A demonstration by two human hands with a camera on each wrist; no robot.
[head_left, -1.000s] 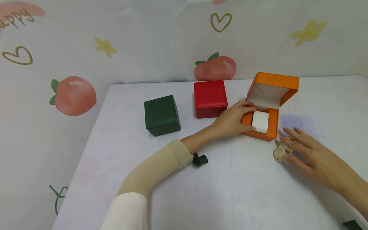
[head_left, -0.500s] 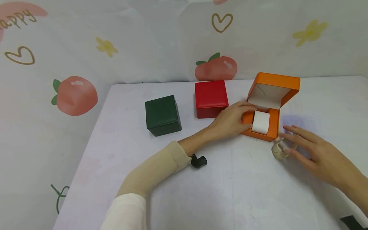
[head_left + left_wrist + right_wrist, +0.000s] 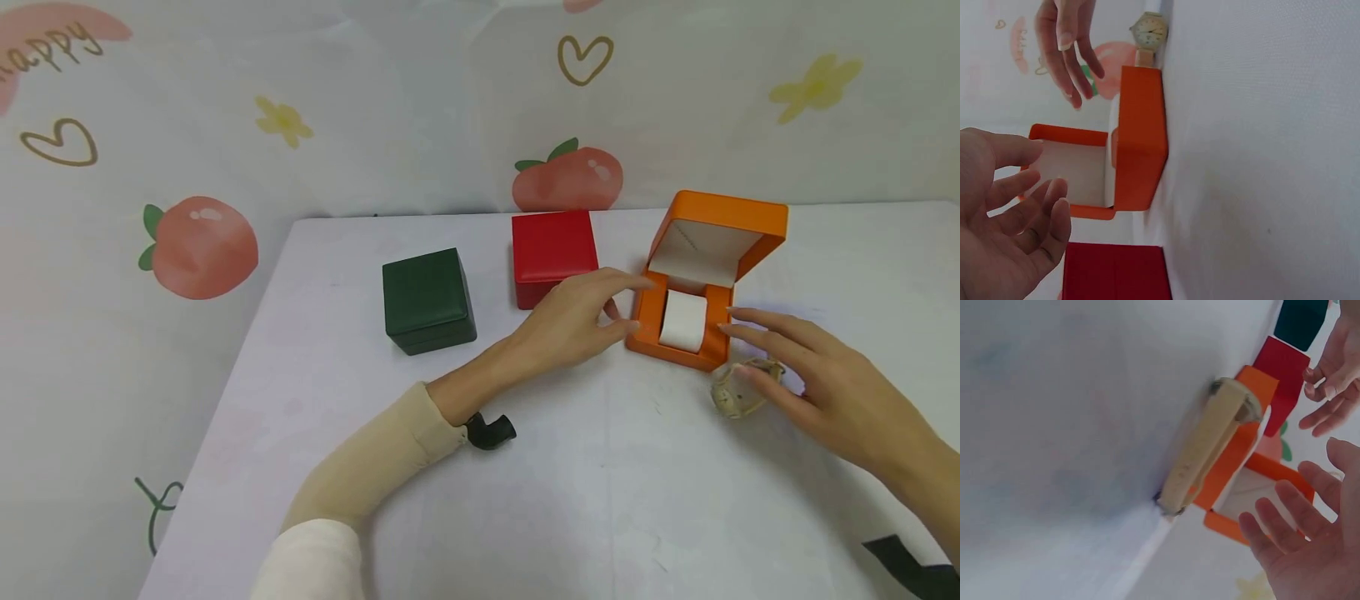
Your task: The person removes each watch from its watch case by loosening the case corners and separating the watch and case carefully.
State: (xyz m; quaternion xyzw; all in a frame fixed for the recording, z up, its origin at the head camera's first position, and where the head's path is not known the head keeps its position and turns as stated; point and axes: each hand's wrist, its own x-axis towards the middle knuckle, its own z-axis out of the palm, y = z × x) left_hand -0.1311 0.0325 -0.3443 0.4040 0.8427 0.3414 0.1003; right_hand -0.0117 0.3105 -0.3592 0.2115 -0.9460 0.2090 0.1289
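Note:
An orange watch box [image 3: 681, 357] stands on the table with its lid raised and a white cushion [image 3: 684, 322] inside. My left hand [image 3: 573, 321] hovers by the box's left side, fingers loosely bent around nothing. On the other side, my right hand [image 3: 825, 375] hangs with spread fingers, their tips near the box's right edge. Partly under its thumb lies a pale wristwatch [image 3: 729, 398], its strap forming a loop. The dial [image 3: 1150, 31] shows in the left wrist view, and the strap [image 3: 1200, 459] stands on edge in the right wrist view.
Left of the orange box is a closed red box [image 3: 553, 246], partly behind my left hand. Farther left sits a closed dark green box [image 3: 426, 300]. A white backdrop [image 3: 420, 125] with printed fruit, hearts and flowers rises behind the table.
My left hand has let go of the orange box and drawn back to the left. My right hand has shifted slightly up toward the box, and the watch has turned.

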